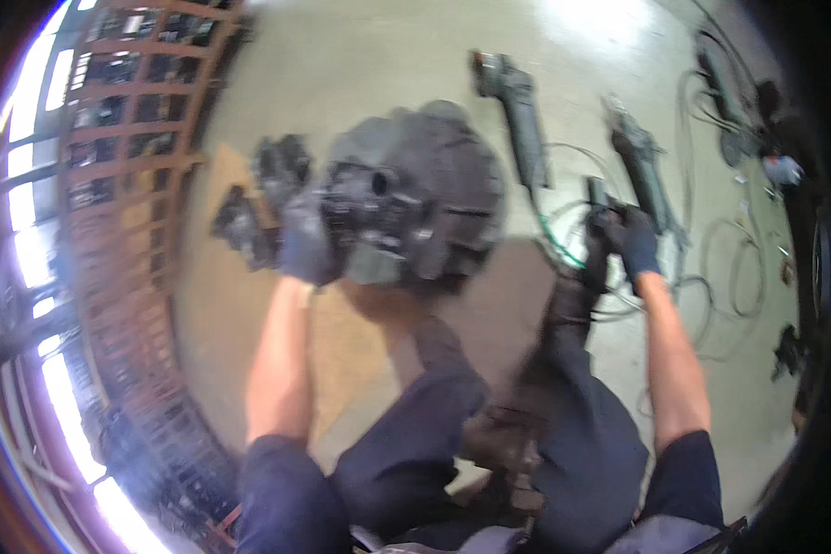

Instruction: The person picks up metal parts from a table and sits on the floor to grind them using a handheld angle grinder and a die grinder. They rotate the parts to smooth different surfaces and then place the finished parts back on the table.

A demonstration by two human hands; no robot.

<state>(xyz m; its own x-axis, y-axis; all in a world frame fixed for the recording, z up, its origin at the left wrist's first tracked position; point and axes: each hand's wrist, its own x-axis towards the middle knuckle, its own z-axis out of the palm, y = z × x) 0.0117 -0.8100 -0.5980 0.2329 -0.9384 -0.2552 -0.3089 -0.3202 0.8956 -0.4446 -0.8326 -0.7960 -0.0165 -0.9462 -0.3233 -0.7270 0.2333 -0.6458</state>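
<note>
So the big dark round metal part [425, 198] is front and centre, over the floor between the cage on one side and the tools on the other. It's blurry, and I can't tell if it's resting on something or tipped up off the floor. The left hand [307, 238], gloved, is right up against its left side, but the fingers blend into the metal, so no idea how tight that grip is. The right hand [635, 242], also gloved, looks closed around a dark handheld item [597, 198], well apart from the part.

As for the step, I'd call it handling the part: left hand minding it, right hand busy with the item. From here the move calls for a steady left hand on that bulky thing, and for the right hand to mind the loose cables [739, 277].

Two smaller dark pieces [282, 166] sit just left of the part, near the cardboard [337, 369]. A grinder-like tool [519, 120] lies past the part to the right, with a second power tool [639, 166] near the right hand. Far left there's a rusty-red cage [162, 102] with more dark stuff in it.
</note>
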